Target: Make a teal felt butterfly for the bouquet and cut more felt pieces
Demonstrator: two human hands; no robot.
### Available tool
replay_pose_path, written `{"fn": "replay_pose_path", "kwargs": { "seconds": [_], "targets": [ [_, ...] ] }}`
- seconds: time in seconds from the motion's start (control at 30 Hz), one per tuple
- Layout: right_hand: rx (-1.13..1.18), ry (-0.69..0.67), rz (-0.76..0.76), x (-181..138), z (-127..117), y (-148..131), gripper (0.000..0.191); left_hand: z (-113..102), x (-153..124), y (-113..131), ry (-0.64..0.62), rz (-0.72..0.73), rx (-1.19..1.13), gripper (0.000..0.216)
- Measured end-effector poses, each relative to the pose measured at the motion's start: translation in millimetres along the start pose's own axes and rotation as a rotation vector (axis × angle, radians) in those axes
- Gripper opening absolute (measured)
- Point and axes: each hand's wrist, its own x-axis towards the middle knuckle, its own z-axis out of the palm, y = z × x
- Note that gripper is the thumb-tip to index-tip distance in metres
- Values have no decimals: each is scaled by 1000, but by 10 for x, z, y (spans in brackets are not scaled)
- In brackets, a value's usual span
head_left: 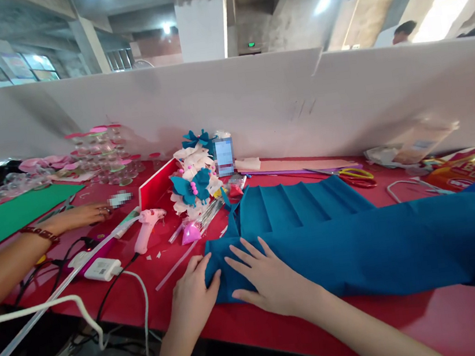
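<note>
Our right hand (268, 279) lies flat, fingers spread, on the teal paper sheet (360, 243). Left hand (194, 297) touches its left end, grip unclear. Sheet's long axis runs left-right along the red table (456, 312), near the front edge. Glue gun (148, 228) crowds the left.

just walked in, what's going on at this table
A person is working a pleated blue sheet on the red table. Their right hand lies flat and open on it; their left hand is at its end, thumb on top. To the left, a co-worker's hand rests on the table near a glue gun. Scissors and paper flowers lie behind the sheet.
</note>
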Motion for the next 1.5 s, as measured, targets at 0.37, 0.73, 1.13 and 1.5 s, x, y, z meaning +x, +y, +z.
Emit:
{"fn": "replay_pose_path", "kwargs": {
  "seconds": [0.37,0.73,1.13,1.5],
  "targets": [
    [117,-183,36,-11,108,29,82,23,-51,159,90,10,243,35],
    [104,-145,-38,-175,147,205,74,51,-241,-61,-21,492,201,66],
    [-11,-4,-323,-498,72,426,62,2,-421,20,133,761,165,46],
    [261,598,-18,-502,499,-167,30,14,-225,53,117,574,-261,22]
  ]
}}
